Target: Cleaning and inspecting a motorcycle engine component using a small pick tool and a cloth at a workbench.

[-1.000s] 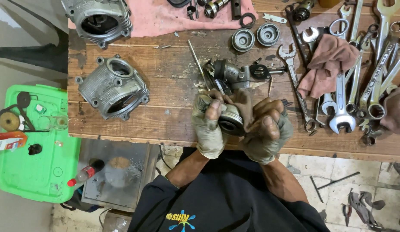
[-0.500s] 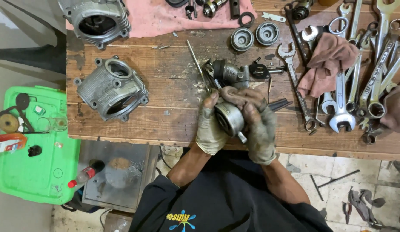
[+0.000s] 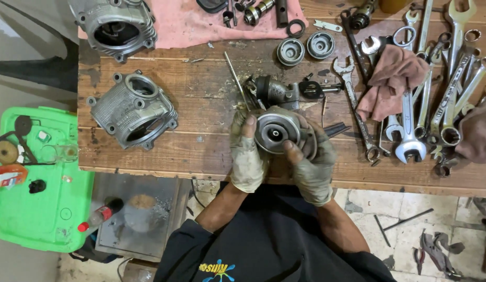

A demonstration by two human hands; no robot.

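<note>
I'm turning over the round metal hub (image 3: 277, 130) for inspection; my left hand (image 3: 246, 156) and right hand (image 3: 312, 164) both clasp it above the counter (image 3: 201, 94) edge. Next calls for a steady grip while I rotate it. Left of the hub, the green tray (image 3: 39, 209) holds small discs and a red packet.

the round metal part (image 3: 277, 130) has turned in the grip: a second ago it showed its side, low at the bench edge, and now its flat face with the centre hole looks up. the left hand (image 3: 246, 154) has slid beside it, and the right hand (image 3: 312, 167) has shifted under it.
</note>
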